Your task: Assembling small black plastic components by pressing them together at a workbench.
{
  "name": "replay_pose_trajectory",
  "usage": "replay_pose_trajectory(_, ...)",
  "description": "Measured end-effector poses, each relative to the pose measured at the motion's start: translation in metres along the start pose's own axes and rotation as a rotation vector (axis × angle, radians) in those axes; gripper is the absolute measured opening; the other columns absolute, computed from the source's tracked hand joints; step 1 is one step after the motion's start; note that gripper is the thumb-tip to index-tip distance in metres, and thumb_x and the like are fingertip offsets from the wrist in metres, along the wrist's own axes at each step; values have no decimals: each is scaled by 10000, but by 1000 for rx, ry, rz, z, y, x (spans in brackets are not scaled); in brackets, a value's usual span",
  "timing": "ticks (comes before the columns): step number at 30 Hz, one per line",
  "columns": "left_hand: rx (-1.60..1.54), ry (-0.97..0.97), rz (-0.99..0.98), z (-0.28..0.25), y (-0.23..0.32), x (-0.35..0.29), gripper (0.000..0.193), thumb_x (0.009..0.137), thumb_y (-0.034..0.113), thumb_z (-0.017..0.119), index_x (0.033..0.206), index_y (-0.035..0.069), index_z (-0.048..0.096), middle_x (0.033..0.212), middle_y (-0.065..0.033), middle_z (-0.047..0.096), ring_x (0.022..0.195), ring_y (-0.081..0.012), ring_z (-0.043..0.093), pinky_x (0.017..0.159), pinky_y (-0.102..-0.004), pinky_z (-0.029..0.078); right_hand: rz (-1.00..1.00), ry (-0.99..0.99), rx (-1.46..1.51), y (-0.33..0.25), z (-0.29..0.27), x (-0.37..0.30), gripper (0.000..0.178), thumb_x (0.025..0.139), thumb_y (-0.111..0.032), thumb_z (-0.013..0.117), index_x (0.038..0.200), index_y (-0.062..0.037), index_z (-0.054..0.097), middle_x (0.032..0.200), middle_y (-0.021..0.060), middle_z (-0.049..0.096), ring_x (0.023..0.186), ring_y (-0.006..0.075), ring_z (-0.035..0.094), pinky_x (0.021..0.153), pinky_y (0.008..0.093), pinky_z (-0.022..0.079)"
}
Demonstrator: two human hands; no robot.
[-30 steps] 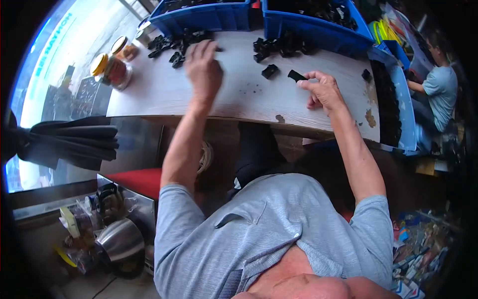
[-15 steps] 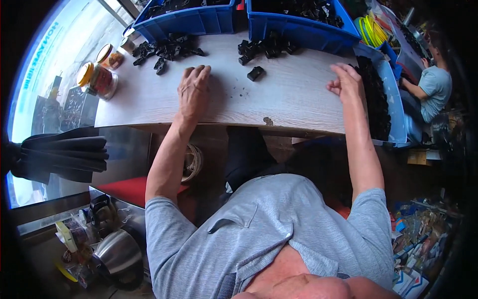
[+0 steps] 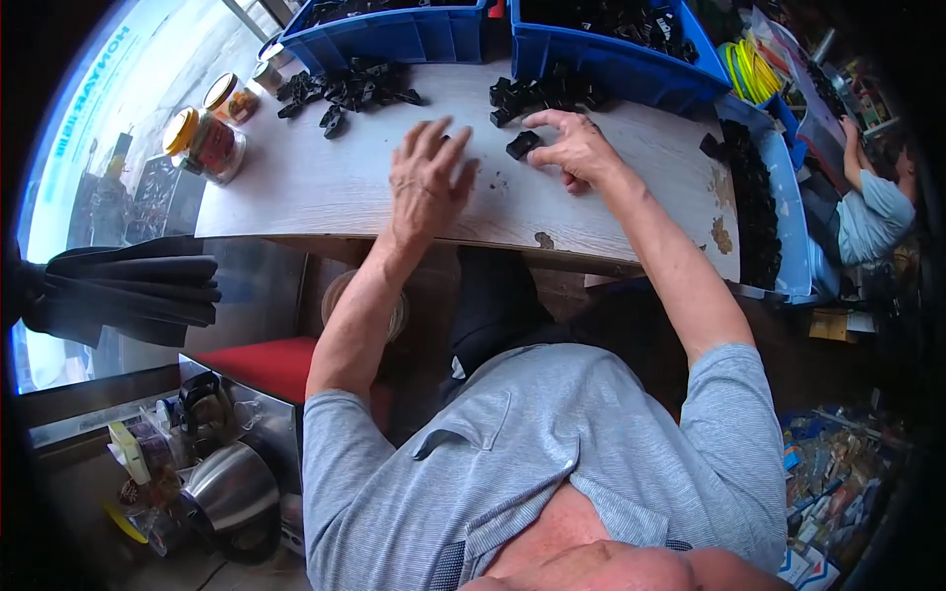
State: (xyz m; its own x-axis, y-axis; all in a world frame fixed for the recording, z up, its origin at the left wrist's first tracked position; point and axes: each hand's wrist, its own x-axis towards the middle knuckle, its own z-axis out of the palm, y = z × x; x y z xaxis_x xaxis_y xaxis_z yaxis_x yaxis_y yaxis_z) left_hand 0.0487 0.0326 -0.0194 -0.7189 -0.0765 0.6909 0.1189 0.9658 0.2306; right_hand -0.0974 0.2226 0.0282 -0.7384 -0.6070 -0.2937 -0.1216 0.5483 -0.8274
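On the wooden-topped table my left hand [image 3: 426,182] is open, fingers spread and slightly blurred. A small dark bit shows between its fingers; what it is, I cannot make out. To its right my right hand [image 3: 579,150] reaches in with thumb and forefinger apart around a small black plastic block [image 3: 522,145]. The thumb is close to the block's right side; whether it touches, I cannot tell. Just beyond lies a pile of similar black blocks [image 3: 542,96]. Another pile, of thinner black plastic parts [image 3: 355,89], lies farther left.
Two blue bins [image 3: 394,37] [image 3: 621,61] of black parts stand at the far edge. A light blue bin [image 3: 793,222] of black pieces adjoins the right edge. Yellow-lidded jars [image 3: 212,148] stand at left. A person [image 3: 872,217] sits beyond, at right.
My right hand has swung left from the table's right edge to the single black block. My left hand has shifted slightly right and spread its fingers. A black piece now shows at the right bin's edge.
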Motion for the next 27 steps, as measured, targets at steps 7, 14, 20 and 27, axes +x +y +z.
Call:
replay_pose_trajectory(7, -77, -298, 47, 26, 33, 22, 462, 809, 113, 718, 1260, 145, 620, 1289, -50, 621, 1190, -314, 538, 954, -463, 455, 41, -44, -70, 7, -3, 8, 339, 809, -210, 741, 1131, -113, 695, 613, 41, 591, 447, 130, 548, 390, 308, 470)
replay_pose_trajectory(14, -107, -174, 114, 39, 22, 26, 271, 824, 112, 664, 1095, 110, 654, 1096, -57, 678, 1024, -289, 594, 857, -430, 467, 86, -67, 12, 8, -7, 4, 303, 863, -297, 707, 1073, -80, 684, 590, 28, 554, 441, 122, 528, 396, 306, 454)
replay_pose_trajectory(20, -169, -208, 80, 31, 26, 28, 351, 867, 86, 682, 1213, 56, 639, 1184, -139, 671, 1079, -342, 602, 919, -416, 505, 93, 25, 119, 9, -3, -4, 295, 876, -331, 719, 1059, -104, 678, 583, 13, 541, 434, 107, 519, 386, 287, 441)
replay_pose_trajectory(27, 156, 11, -151, -7, -7, 1, 347, 874, 151, 715, 1208, 74, 660, 1208, -128, 671, 1101, -329, 603, 951, -405, 499, -18, 81, 107, 7, 4, -12, 472, 801, -241, 808, 1211, -85, 634, 575, -9, 531, 429, 96, 516, 377, 261, 441)
